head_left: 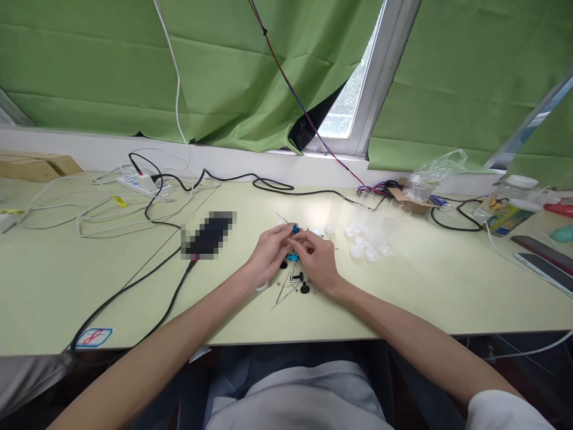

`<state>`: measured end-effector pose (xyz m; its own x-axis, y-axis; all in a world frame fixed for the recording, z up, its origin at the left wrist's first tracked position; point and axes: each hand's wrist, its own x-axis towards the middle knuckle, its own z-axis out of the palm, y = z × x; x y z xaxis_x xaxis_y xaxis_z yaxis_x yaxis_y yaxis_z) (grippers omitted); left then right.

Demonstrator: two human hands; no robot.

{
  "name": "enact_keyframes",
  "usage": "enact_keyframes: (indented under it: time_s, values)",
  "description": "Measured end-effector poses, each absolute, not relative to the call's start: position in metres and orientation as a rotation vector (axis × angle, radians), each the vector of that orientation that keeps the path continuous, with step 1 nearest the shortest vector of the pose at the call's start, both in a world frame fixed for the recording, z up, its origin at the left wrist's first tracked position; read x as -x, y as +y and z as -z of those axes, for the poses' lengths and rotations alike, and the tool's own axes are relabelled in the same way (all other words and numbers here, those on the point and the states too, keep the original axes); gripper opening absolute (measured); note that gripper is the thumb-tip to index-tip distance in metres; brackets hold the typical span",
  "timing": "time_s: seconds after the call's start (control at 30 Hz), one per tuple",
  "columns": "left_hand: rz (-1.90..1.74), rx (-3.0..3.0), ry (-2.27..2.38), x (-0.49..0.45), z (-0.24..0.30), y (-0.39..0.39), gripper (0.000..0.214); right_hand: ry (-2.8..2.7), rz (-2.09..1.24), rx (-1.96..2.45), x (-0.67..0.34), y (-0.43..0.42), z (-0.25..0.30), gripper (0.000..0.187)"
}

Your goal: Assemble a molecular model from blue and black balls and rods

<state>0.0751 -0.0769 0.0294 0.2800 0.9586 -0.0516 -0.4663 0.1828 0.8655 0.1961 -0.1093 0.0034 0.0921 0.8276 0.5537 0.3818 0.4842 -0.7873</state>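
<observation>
Both hands meet over a cluster of small parts at mid-table. My left hand (270, 253) is closed with its fingertips on a small blue metallic part (296, 229). Close against it, my right hand (319, 258) has its fingers curled in a pinch; what lies between them is hidden. Another blue metallic part (292, 257) shows just below the fingers. Nearer the front edge lie black knob-like pieces (305, 288), thin metal rods (280, 297) and bent wire. Part of a white ring-shaped piece (262, 286) shows under my left wrist.
Several clear cups with white bases (371, 255) stand right of my hands. A blurred-out dark device (210, 234) with a black cable (172, 304) lies left. Behind are a power strip (144, 182) and loose cables. At right are a plastic bag (436, 176) and phone-like slabs (544, 270).
</observation>
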Motion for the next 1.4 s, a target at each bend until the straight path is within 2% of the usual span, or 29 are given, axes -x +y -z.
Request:
enact_keyframes:
  time_s: [0.17,0.5,0.9,1.4]
  values:
    - [-1.088,-1.075,0.743,-0.076,-0.025,-0.078,0.018,-1.362,-0.371,1.091,-0.211,-0.109,-0.019,0.020]
    - [-0.981,-1.243,0.637,-0.076,-0.023,-0.081,0.030,-1.258,-0.821,1.080,-0.223,-0.097,-0.019,0.028]
    - [-0.931,-1.208,0.627,-0.076,-0.029,-0.084,0.021,-1.135,-1.084,1.086,-0.226,-0.095,-0.023,0.035]
    - [-0.925,-1.212,0.652,-0.076,-0.028,-0.084,0.018,-1.111,-1.302,0.949,-0.233,-0.089,-0.016,0.033]
